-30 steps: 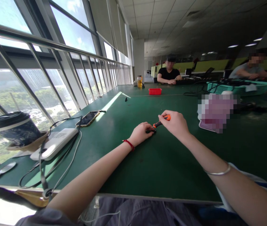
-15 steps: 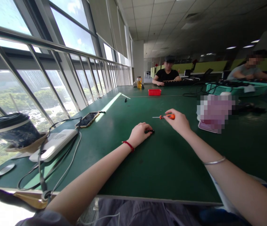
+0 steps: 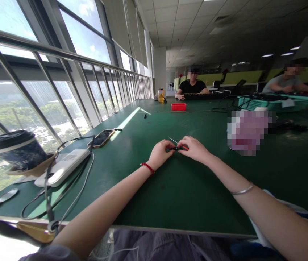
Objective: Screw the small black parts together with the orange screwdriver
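near the middle of the green table (image 3: 186, 188), the left hand (image 3: 161, 154) and the right hand (image 3: 195, 148) meet fingertip to fingertip. the right hand's fingers are closed around an orange-handled screwdriver (image 3: 183, 148), its thin shaft slanting up to the left, while the left hand's fingers are pinched on a small black part (image 3: 170, 148) resting on the table, just beside the screwdriver's handle. well apart to the left lie a phone (image 3: 101, 137) and a lidded paper cup (image 3: 15, 149).

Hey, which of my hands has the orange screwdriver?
Your right hand, the one with the silver bangle, grips the orange screwdriver; the left hand, with the red string, pinches a small black part.
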The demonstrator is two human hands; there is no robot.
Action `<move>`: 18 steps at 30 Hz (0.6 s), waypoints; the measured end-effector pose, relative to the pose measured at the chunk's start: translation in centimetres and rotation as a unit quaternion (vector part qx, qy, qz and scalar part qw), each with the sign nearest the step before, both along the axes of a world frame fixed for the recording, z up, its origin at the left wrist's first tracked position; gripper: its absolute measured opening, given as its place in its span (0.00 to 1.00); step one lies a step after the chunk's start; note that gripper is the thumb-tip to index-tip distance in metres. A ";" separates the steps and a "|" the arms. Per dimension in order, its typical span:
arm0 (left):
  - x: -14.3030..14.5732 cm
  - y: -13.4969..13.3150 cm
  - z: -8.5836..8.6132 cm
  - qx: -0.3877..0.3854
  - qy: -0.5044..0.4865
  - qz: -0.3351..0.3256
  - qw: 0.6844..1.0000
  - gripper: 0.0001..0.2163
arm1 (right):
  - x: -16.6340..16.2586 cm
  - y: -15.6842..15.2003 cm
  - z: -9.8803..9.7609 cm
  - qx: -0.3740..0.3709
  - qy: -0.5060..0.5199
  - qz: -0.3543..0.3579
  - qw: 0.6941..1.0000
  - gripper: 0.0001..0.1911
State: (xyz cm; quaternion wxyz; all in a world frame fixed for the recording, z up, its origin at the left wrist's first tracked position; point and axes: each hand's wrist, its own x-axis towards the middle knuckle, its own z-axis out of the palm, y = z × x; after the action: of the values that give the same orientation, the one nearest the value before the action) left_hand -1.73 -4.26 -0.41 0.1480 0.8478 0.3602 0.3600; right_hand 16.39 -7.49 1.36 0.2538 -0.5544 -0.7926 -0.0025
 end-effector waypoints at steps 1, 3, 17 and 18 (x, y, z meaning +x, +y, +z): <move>0.0 0.0 0.0 0.000 -0.004 -0.007 1.000 0.03 | -0.1 0.1 0.0 0.000 -0.005 0.005 1.000 0.05; 0.1 0.0 0.0 -0.003 -0.010 -0.018 1.000 0.03 | 0.0 0.2 0.1 -0.006 -0.008 0.010 1.000 0.04; -0.2 0.2 0.3 -0.049 -0.011 -0.033 0.998 0.05 | 0.2 -0.1 0.5 -0.006 0.027 0.053 0.998 0.05; -0.2 0.2 0.3 -0.051 -0.010 -0.031 0.998 0.05 | 0.2 -0.1 0.4 -0.006 0.027 0.057 0.998 0.05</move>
State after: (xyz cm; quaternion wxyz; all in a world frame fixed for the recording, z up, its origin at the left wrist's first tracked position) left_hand -1.98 -4.07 -0.09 0.2060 0.8464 0.3497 0.3449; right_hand 16.64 -7.58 1.80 0.2715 -0.5099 -0.8156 0.0319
